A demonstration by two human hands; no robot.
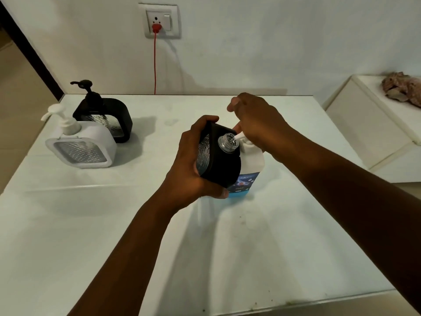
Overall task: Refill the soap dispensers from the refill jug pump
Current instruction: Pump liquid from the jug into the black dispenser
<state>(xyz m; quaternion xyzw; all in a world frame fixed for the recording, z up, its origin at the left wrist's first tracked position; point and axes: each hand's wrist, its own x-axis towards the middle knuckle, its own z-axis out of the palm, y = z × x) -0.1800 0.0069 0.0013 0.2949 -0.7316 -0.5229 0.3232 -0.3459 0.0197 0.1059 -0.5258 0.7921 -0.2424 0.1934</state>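
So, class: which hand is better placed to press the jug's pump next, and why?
Right. The right hand already rests on the jug pump, its spout at the open dispenser neck; the left hand is busy gripping that dispenser.

The near half of the counter (pixel 205 258) is bare and open to approach from the front edge, apart from the two forearms crossing it. At centre, the left hand (pixel 191 169) holds a tilted black dispenser (pixel 224 165) against the refill jug (pixel 249 169), and the right hand (pixel 257 124) covers the jug pump; together they block the middle. The far-left corner is occupied by a white dispenser (pixel 79 144) touching a second black dispenser (pixel 107 117) behind it. A bare strip lies between that pair and the hands. The far-right counter area is bare. A red cord (pixel 155 65) hangs down the rear wall.
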